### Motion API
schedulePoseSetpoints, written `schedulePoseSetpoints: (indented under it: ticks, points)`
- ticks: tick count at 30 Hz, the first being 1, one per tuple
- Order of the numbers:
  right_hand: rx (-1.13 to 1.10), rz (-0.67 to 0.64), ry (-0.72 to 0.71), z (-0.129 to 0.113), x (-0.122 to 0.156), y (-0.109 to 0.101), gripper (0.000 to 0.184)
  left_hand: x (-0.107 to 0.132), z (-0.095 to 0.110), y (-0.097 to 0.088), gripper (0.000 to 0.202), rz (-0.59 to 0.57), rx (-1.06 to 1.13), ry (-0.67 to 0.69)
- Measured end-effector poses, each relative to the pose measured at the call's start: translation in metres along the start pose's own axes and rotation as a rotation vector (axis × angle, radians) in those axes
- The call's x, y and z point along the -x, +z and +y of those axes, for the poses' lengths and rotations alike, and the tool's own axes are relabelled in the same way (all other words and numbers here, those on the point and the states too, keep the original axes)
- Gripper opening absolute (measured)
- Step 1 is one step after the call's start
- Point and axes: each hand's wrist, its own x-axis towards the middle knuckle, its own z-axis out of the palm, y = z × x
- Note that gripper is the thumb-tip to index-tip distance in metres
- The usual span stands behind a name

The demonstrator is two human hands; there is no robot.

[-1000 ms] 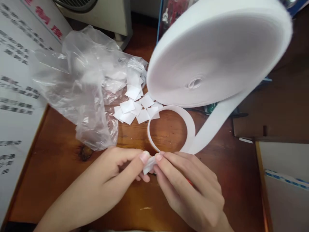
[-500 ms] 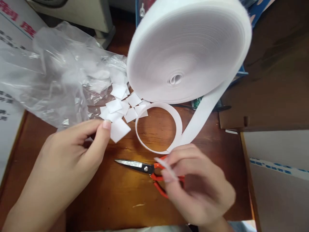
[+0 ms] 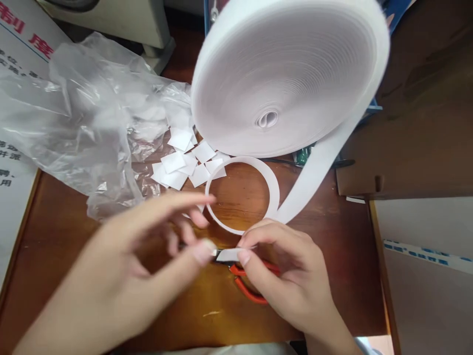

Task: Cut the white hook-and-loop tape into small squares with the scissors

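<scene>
Between the thumb and fingers of my right hand (image 3: pixel 284 271) a small white piece of tape (image 3: pixel 228 255) is pinched, seen nearly edge-on. My left hand (image 3: pixel 148 261) is open just left of it, thumb and forefinger apart, with nothing between them. Under both hands lie scissors with red handles (image 3: pixel 251 293), their blades mostly covered. Beyond them a loop of white tape (image 3: pixel 273 190) rests on the table, joined to a strip (image 3: pixel 314 172) that runs down from a big white roll (image 3: pixel 229 98). Several cut white squares (image 3: pixel 173 161) lie scattered left of the loop.
A crumpled clear plastic bag (image 3: pixel 92 113) spreads over the left side of the wooden table (image 3: pixel 236 315). A cardboard box (image 3: pixel 406 162) borders the right. Behind the bag stands a beige machine (image 3: pixel 136 24), and a printed sheet (image 3: pixel 22 44) is at the far left.
My left hand has let go of a white square near the pile and moved right, opening beside my right hand. The right hand still holds its piece, now turned towards the left.
</scene>
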Motion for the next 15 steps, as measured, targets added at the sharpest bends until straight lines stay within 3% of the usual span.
schedulePoseSetpoints:
  ticks: [2,3,6,9,12,15]
  points:
    - [0.042,-0.050,-0.042,-0.003,0.000,0.003,0.017,0.002,0.003,0.008,0.021,-0.230,0.059,0.040]
    - [0.065,-0.054,-0.065,-0.004,0.000,0.003,0.017,0.002,0.003,0.010,0.010,-0.253,0.076,0.026]
    - [0.174,-0.004,-0.131,-0.006,0.000,-0.003,0.021,0.001,-0.005,0.011,0.014,-0.199,0.074,0.013]
    - [0.391,0.065,-0.178,-0.008,-0.005,-0.021,0.024,0.001,-0.016,0.003,0.014,-0.264,-0.010,-0.011]
    - [0.651,-0.038,-0.229,-0.009,-0.013,-0.044,0.020,0.002,-0.023,-0.004,0.014,-0.332,-0.116,-0.029]
    - [0.783,-0.173,-0.270,-0.010,-0.021,-0.062,0.020,0.003,-0.024,-0.003,0.012,-0.285,-0.187,-0.024]
